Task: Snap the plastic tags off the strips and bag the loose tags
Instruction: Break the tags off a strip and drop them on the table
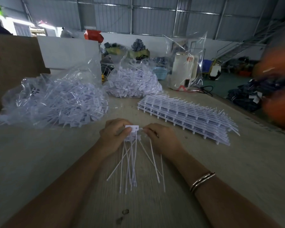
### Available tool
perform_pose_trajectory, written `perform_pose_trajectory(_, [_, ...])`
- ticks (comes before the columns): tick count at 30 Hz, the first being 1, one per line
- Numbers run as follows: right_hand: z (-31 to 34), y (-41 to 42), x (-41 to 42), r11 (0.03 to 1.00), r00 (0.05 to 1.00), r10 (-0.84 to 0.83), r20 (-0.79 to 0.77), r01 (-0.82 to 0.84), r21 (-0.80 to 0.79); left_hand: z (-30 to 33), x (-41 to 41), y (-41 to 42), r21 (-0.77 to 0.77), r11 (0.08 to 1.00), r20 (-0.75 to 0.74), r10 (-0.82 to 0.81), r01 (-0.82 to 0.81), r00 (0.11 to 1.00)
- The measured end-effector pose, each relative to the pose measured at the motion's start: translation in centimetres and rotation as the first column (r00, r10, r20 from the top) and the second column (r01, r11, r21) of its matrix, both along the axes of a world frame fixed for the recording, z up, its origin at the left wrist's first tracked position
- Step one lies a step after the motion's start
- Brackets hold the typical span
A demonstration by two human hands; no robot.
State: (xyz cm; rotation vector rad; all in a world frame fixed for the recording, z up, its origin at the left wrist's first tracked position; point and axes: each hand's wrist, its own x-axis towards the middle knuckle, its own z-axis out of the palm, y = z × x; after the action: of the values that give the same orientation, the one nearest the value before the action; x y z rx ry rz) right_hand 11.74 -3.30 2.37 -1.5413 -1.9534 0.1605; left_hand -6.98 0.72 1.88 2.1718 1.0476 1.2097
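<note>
Both hands' grip on a bunch of white tags (pixel 132 130) over the table (pixel 220 162), left hand (pixel 114 134), right hand (pixel 161 139)

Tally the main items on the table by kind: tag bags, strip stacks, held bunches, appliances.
Clear bags of loose tags: 2, left bag and middle bag
Stack of unsnapped tag strips: 1
Bunch of tags held by left hand and right hand: 1
Bagged white appliance: 1
Total: 5

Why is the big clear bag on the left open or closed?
Open: the clear plastic bag gapes at the top, white tags spilling out.
</note>
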Motion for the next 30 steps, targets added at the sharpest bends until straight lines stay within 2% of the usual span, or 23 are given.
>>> perform_pose_trajectory(3, [0.2,-0.2,1.9,0.990,0.959,-0.140,-0.246,0.131,-0.055,0.0,-1.1,0.0,-0.198,0.980,0.224,0.043,0.002,0.974])
perform_pose_trajectory(4, [0.2,-0.4,2.6,0.986,0.944,-0.164,-0.287,0.152,-0.063,-0.2,-1.3,0.1,-0.246,0.969,0.260,0.071,-0.005,0.963])
perform_pose_trajectory(5, [0.3,-0.6,3.0,0.986,0.945,-0.167,-0.280,0.159,-0.051,-0.3,-1.3,0.5,-0.272,0.961,0.214,0.099,-0.038,0.972])
perform_pose_trajectory(6, [0.3,-0.7,3.0,0.988,0.957,-0.155,-0.244,0.154,-0.023,-0.5,-1.0,0.9,-0.260,0.959,0.072,0.132,-0.110,0.989])
perform_pose_trajectory(8, [0.3,-0.9,2.1,0.993,0.988,-0.106,-0.113,0.112,0.048,-1.1,-0.1,1.3,-0.087,0.953,-0.271,0.258,-0.291,0.927])
perform_pose_trajectory(9, [0.2,-0.9,1.4,0.993,0.996,-0.075,-0.039,0.078,0.086,-1.3,0.2,1.4,0.005,0.936,-0.307,0.336,-0.352,0.890])
perform_pose_trajectory(10, [0.2,-0.9,0.6,0.991,0.999,-0.043,0.020,0.040,0.124,-1.2,0.3,1.2,0.051,0.923,-0.273,0.380,-0.381,0.884])
perform_pose_trajectory(12, [0.2,-0.8,-0.5,0.984,0.997,0.024,0.072,-0.036,0.177,-1.0,0.0,0.6,0.051,0.948,-0.123,0.318,-0.314,0.940])
perform_pose_trajectory(14, [0.2,-0.7,-1.3,0.982,0.997,0.069,0.043,-0.076,0.175,-0.7,0.1,0.2,0.004,0.990,-0.010,0.138,-0.138,0.990])
perform_pose_trajectory(17, [0.1,-0.8,-1.8,0.982,0.994,0.105,-0.015,-0.101,0.162,-0.6,0.5,-0.3,-0.042,0.999,-0.173,0.015,-0.023,0.985])
perform_pose_trajectory(18, [0.1,-0.8,-1.6,0.983,0.994,0.112,-0.015,-0.108,0.147,-0.6,0.4,-0.1,-0.047,0.999,-0.166,0.011,-0.019,0.986])
perform_pose_trajectory(21, [0.0,-0.8,-0.4,0.994,0.997,0.071,-0.015,-0.069,0.080,-0.6,0.0,0.3,-0.082,0.997,0.034,0.001,0.001,0.999])
perform_pose_trajectory(22, [0.0,-0.8,-0.1,0.997,0.999,0.052,-0.001,-0.052,0.061,-0.6,-0.1,0.3,-0.084,0.996,0.047,0.001,0.003,0.999])
perform_pose_trajectory(25, [0.1,-0.9,0.0,0.997,0.995,0.055,0.083,-0.059,0.041,-0.6,0.0,0.4,-0.055,0.998,-0.057,0.011,-0.014,0.998])
perform_pose_trajectory(28, [0.2,-0.8,-0.4,0.996,0.986,0.067,0.156,-0.075,0.048,-0.4,-0.2,0.5,0.025,1.000,-0.093,0.007,-0.005,0.996])
perform_pose_trajectory(30, [0.3,-0.7,-0.5,0.996,0.991,0.065,0.117,-0.071,0.053,-0.2,-0.4,0.4,0.083,0.997,-0.115,0.016,-0.006,0.993])
